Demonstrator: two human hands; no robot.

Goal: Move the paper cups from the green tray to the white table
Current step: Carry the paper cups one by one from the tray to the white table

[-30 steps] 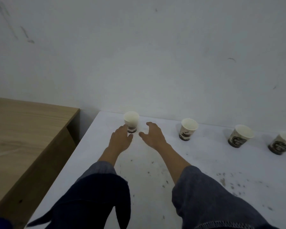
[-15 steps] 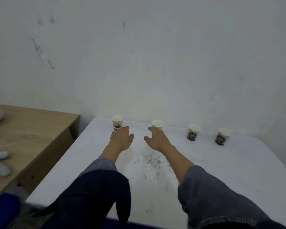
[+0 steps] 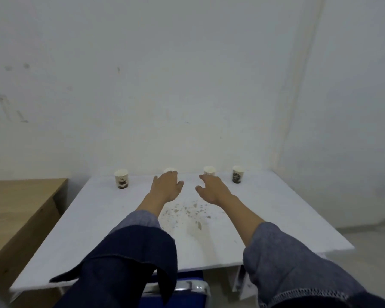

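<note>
Four paper cups are standing upright in a row along the far edge of the white table (image 3: 265,218), close to the wall: a far-left cup (image 3: 121,179), a second cup (image 3: 169,170) mostly hidden behind the left hand (image 3: 167,187), a third cup (image 3: 209,170) showing just beyond the right hand (image 3: 211,189), and a far-right cup (image 3: 237,177). Both hands are hovering palm-down over the table's far half, fingers loosely spread and relaxed, gripping nothing; whether the left fingertips are touching the second cup cannot be told from this angle. No green tray is showing anywhere in view, so the source of the cups is out of sight. A wooden desk (image 3: 20,207) is sitting to the left, apart from the table, and brown specks (image 3: 187,210) are lying on the tabletop nearer than the hands. Judgement: the placing step for these four cups is looking complete, with hands free. If more cups are waiting, the next move is calling for a turn toward the tray, wherever it is, and a light grip round the next thin-walled cup without crushing it.
</note>
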